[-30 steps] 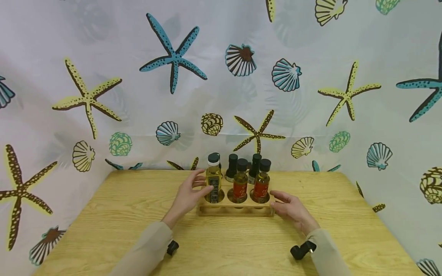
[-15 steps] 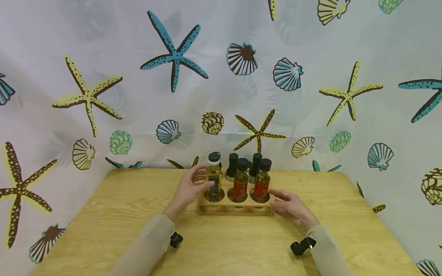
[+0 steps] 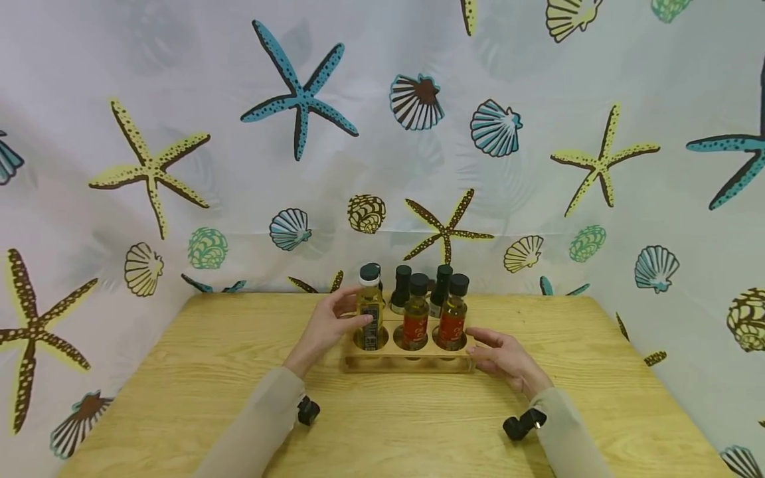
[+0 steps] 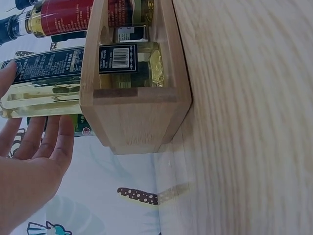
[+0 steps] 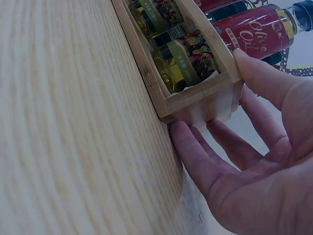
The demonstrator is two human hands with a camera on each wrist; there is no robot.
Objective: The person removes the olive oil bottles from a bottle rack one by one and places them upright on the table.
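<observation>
A wooden rack (image 3: 408,364) stands on the table with bottles upright in its round holes. My left hand (image 3: 325,330) holds the front-left oil bottle (image 3: 370,309), which has a dark label and dark green cap. In the left wrist view, its thumb lies on the label and its fingers on the bottle's side. My right hand (image 3: 508,360) touches the rack's right end with its fingertips, its thumb at the upper edge beside a red-labelled olive oil bottle (image 5: 259,32). Another red-labelled bottle (image 3: 415,325) stands mid-front. Dark-capped bottles (image 3: 402,285) behind are partly hidden.
The wooden table (image 3: 394,425) extends in front of and to both sides of the rack. Behind it hangs a white cloth (image 3: 382,159) printed with starfish and shells, also along both sides. A small black device (image 3: 307,410) sits at each wrist.
My left hand has shifted slightly up and inward against the front-left oil bottle, its wrist turning a little. The rack, the bottles and my right hand stay practically where they were.
</observation>
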